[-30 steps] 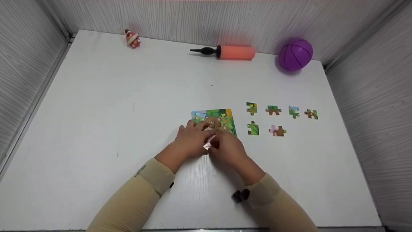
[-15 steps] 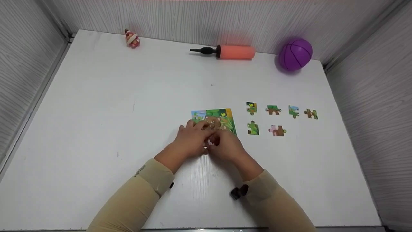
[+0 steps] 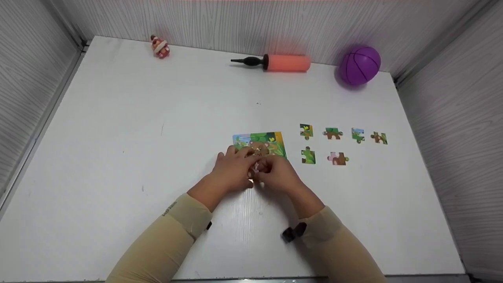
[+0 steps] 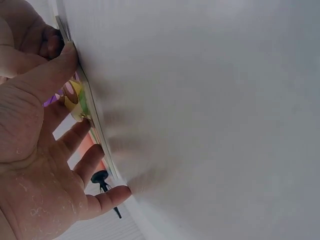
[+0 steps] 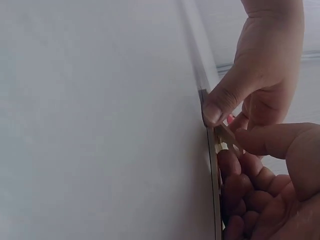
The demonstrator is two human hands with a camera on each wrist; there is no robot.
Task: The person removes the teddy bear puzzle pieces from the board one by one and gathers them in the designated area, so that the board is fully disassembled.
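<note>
While the left hand (image 3: 232,171) presses straight fingers (image 4: 60,70) on the puzzle (image 3: 259,142), the right hand (image 3: 277,175) pinches a piece (image 3: 256,168) at its near edge.

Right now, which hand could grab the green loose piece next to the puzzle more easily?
Probably the right hand. It sits on the side of the square jungle jigsaw puzzle nearest the green loose puzzle piece, while the left hand is on the far side and would have to cross over.
</note>
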